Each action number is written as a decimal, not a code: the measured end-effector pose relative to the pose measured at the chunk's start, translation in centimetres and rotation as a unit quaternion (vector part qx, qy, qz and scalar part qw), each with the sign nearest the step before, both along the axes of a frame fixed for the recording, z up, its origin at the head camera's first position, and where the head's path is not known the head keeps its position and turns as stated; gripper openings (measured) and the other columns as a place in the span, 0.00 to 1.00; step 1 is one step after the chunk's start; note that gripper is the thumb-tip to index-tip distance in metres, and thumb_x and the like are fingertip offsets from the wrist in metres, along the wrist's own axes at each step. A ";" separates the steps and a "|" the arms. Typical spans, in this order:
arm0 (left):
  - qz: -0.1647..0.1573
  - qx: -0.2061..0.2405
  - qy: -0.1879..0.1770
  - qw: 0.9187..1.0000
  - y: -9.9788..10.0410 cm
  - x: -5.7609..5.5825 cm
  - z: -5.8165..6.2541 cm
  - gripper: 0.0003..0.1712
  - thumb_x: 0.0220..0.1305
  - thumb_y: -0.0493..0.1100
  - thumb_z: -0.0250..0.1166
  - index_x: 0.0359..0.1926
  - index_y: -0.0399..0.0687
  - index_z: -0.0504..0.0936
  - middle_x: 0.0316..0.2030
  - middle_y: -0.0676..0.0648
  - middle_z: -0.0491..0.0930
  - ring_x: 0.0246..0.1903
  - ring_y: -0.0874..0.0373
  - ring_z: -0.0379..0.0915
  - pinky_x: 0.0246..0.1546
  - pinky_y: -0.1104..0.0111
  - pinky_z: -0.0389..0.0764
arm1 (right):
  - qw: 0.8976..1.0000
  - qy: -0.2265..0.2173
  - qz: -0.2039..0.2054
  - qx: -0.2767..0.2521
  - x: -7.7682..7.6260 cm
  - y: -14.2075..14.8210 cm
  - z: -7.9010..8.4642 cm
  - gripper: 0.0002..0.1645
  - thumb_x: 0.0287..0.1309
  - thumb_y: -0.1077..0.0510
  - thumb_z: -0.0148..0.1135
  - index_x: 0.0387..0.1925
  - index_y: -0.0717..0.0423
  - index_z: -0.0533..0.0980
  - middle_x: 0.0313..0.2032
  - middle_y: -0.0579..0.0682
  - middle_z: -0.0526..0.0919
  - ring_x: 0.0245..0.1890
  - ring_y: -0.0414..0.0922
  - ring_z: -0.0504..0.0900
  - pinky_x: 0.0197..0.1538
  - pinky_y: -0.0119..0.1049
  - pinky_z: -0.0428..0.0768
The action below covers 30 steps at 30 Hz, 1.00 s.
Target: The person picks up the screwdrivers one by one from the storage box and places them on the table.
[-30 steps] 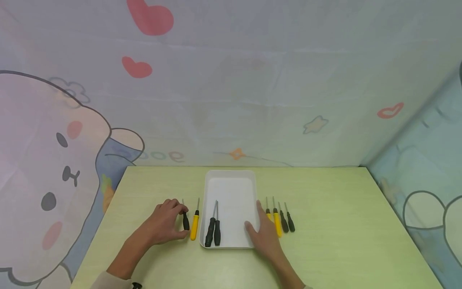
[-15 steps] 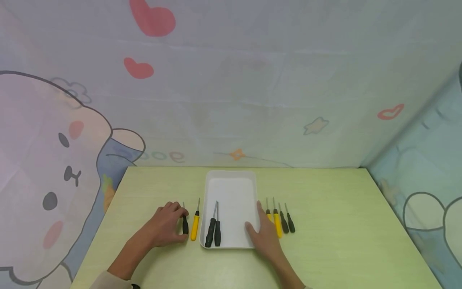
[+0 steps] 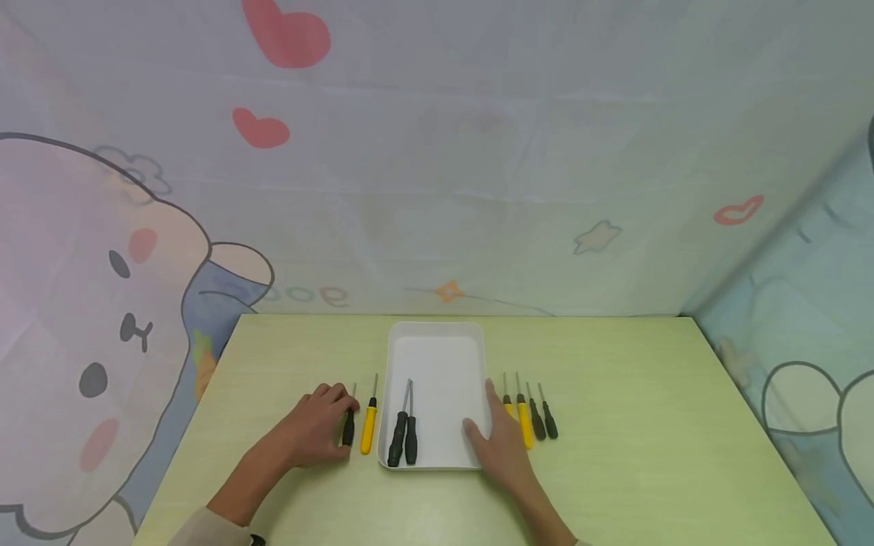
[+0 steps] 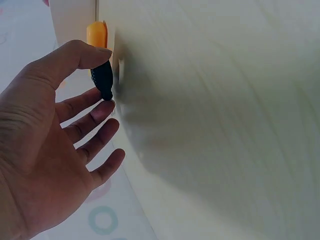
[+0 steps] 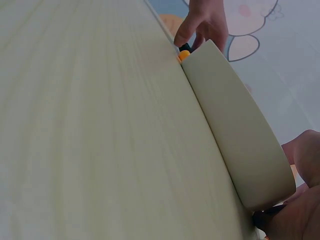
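Note:
My left hand (image 3: 312,428) pinches a small black-handled screwdriver (image 3: 349,429) between thumb and fingertips, left of a yellow-handled screwdriver (image 3: 369,431) on the table. In the left wrist view, the thumb lies by one end of the black handle (image 4: 103,80) and the fingertips by the other; the ring and little fingers stay spread. My right hand (image 3: 507,449) rests at the right edge of a white tray (image 3: 437,356), thumb over its inside and fingers straight along the outside. Two black screwdrivers (image 3: 397,440) lie inside the tray at its lower left.
Right of the tray, partly behind my right hand, lie two yellow screwdrivers (image 3: 525,425) and two black screwdrivers (image 3: 549,422) in a row. The pale green table (image 3: 635,425) ends at a printed cloth backdrop (image 3: 437,189) behind and at the sides.
The black screwdriver in my left hand has turned a little, its tip swinging right and its handle end left. My left hand has shifted slightly toward me. The right hand and tray stay put.

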<state>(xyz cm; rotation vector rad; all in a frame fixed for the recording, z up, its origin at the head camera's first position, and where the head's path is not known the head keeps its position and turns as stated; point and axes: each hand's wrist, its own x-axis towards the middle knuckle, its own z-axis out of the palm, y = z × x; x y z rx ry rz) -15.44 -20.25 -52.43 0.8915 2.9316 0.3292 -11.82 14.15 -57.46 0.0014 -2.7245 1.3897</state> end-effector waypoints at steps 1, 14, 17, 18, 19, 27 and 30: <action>0.001 0.000 -0.004 1.000 0.0 0.0 0.0 0.29 0.50 0.49 0.80 0.53 0.48 0.82 0.49 0.51 0.74 0.52 0.47 0.70 0.45 0.52 0.75 | 1.000 0.000 0.000 0.000 0.0 0.0 0.0 0.48 0.70 0.53 0.65 0.83 0.61 0.55 0.79 0.63 0.63 0.78 0.62 0.63 0.76 0.59 0.62; 0.010 0.010 -0.030 0.999 0.1 -0.3 -0.1 0.30 0.50 0.46 0.81 0.55 0.49 0.82 0.51 0.51 0.74 0.54 0.47 0.71 0.47 0.50 0.76 | 1.000 -0.006 -0.002 0.002 0.0 -0.1 -0.1 0.48 0.70 0.53 0.64 0.83 0.61 0.55 0.79 0.63 0.62 0.78 0.62 0.62 0.77 0.59 0.62; 0.013 0.016 -0.031 0.999 0.1 -0.3 0.0 0.31 0.50 0.46 0.81 0.55 0.49 0.82 0.50 0.52 0.74 0.53 0.48 0.70 0.46 0.51 0.76 | 1.000 -0.005 -0.001 0.002 0.0 0.0 -0.1 0.48 0.70 0.53 0.64 0.83 0.61 0.55 0.79 0.63 0.62 0.78 0.62 0.62 0.77 0.59 0.62; 0.015 0.018 -0.032 0.999 0.1 -0.3 0.1 0.31 0.50 0.46 0.81 0.56 0.49 0.82 0.50 0.52 0.74 0.52 0.48 0.70 0.46 0.51 0.76 | 1.000 -0.005 -0.001 0.002 0.0 0.0 -0.1 0.48 0.70 0.53 0.65 0.83 0.61 0.55 0.79 0.63 0.62 0.78 0.61 0.62 0.77 0.59 0.62; 0.017 0.018 -0.034 0.999 0.0 -0.3 0.1 0.31 0.50 0.46 0.82 0.56 0.49 0.82 0.49 0.52 0.73 0.52 0.49 0.70 0.47 0.51 0.76 | 1.000 -0.006 -0.001 0.003 0.0 0.0 -0.1 0.48 0.70 0.53 0.64 0.83 0.61 0.55 0.79 0.63 0.62 0.78 0.61 0.62 0.77 0.59 0.62; 0.024 0.025 -0.031 0.999 -0.2 -0.3 1.2 0.37 0.50 0.52 0.84 0.60 0.50 0.81 0.51 0.50 0.73 0.53 0.48 0.70 0.49 0.49 0.77 | 1.000 -0.008 -0.002 0.005 -0.1 -0.2 -0.1 0.49 0.70 0.52 0.65 0.83 0.61 0.54 0.78 0.63 0.62 0.77 0.62 0.63 0.76 0.60 0.63; 0.021 0.029 -0.020 0.999 -0.2 -0.4 1.9 0.41 0.50 0.55 0.84 0.63 0.47 0.80 0.54 0.48 0.74 0.55 0.46 0.71 0.52 0.48 0.78 | 1.000 -0.008 -0.003 0.005 0.0 -0.2 0.0 0.49 0.70 0.53 0.65 0.83 0.61 0.55 0.79 0.63 0.62 0.77 0.62 0.63 0.76 0.60 0.63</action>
